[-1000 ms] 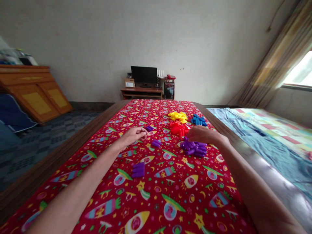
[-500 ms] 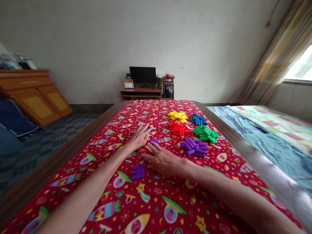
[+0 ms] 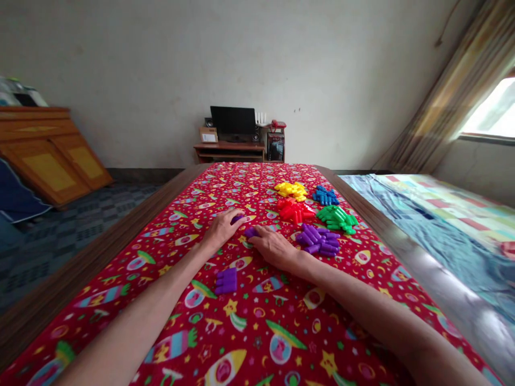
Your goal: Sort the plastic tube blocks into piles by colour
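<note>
My left hand (image 3: 222,229) rests on the red patterned cloth, its fingers closed round a small purple plastic piece (image 3: 237,219). Just to the right, my right hand (image 3: 275,246) is closed with its fingertips on another purple piece (image 3: 251,232). Nearer to me, a group of purple pieces (image 3: 226,281) lies side by side in a row. A pile of purple tube-shaped pieces (image 3: 319,240) sits to the right of my right hand. The fingers partly hide both held pieces.
Beyond the purple pile lie piles of red (image 3: 296,210), green (image 3: 337,219), yellow (image 3: 291,190) and blue pieces (image 3: 325,195). The cloth (image 3: 257,343) covers a wooden table (image 3: 132,241). A bed (image 3: 426,214) stands at the right, a monitor desk (image 3: 229,147) beyond the table.
My left hand has drawn back slightly and closed on a purple piece. My right hand has moved a little forward, its fingers curling onto another purple piece. The view has shifted slightly.
</note>
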